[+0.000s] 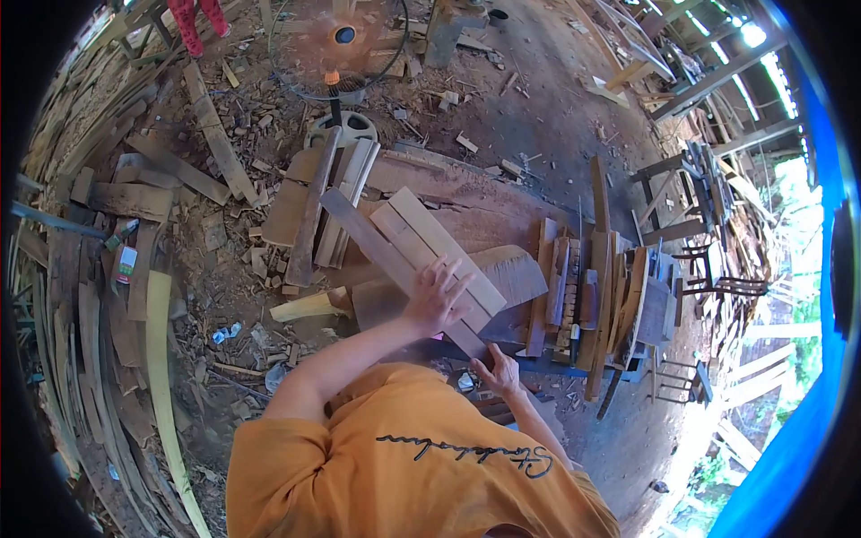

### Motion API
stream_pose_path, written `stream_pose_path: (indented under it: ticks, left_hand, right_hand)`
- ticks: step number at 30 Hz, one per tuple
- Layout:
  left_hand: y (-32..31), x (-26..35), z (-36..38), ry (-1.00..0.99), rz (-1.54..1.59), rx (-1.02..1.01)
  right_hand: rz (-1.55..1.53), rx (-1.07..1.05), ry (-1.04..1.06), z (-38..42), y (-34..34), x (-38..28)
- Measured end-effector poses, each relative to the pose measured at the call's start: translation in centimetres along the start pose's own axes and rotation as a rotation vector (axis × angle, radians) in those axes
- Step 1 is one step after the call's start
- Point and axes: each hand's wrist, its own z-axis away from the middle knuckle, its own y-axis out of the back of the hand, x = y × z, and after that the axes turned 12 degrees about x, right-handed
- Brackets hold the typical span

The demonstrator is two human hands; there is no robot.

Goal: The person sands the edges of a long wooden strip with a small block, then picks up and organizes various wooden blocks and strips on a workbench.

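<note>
My left hand [438, 298] lies with fingers spread across pale wooden boards [426, 233] set side by side, pressing on them from above. Along their left edge runs a longer, darker wooden strip [359, 226], which slants down toward my body. Its near end is in my right hand [496, 372], the thumb on top and the other fingers partly hidden. Beneath these pieces is a broad brown wooden slab [511, 273] with a rounded end.
More boards [314, 215] lean at the left, near a round-caged fan [344, 36]. Upright planks and tools [574, 296] crowd the right side. Long timber [161, 359] is stacked far left, scraps litter the ground, and a person in red trousers [193, 22] stands at the back.
</note>
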Motion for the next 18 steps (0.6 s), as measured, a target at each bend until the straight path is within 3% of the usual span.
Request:
stream_pose_path:
  ticks: [2,6,9,11,14,15,18]
  left_hand:
    - [4.3,0.7,1.0,-0.129,0.133,0.164]
    - [8.5,-0.6,4.4,-0.141,0.211,0.341]
    - [7.9,-4.2,6.3,-0.088,0.181,0.194]
    - [6.9,-5.3,5.4,-0.022,-0.018,-0.042]
    - [5.7,-5.3,1.4,-0.114,-0.154,-0.114]
    - [5.3,-5.4,-0.2,-0.062,-0.207,-0.312]
    - [5.2,-4.3,-5.1,-0.148,-0.261,-0.434]
  right_hand:
    - [-0.042,0.027,-0.009,0.9,0.1,-0.5]
    - [-0.154,0.028,-0.056,2.7,2.0,-2.5]
    - [-0.196,0.069,-0.133,3.5,3.0,-2.9]
    - [-0.196,0.126,-0.166,3.7,3.7,-2.7]
    - [-0.164,0.224,-0.231,3.6,3.9,-0.9]
    - [-0.163,0.232,-0.265,3.6,4.0,0.0]
    - [-0.170,0.293,-0.335,3.8,4.7,2.0]
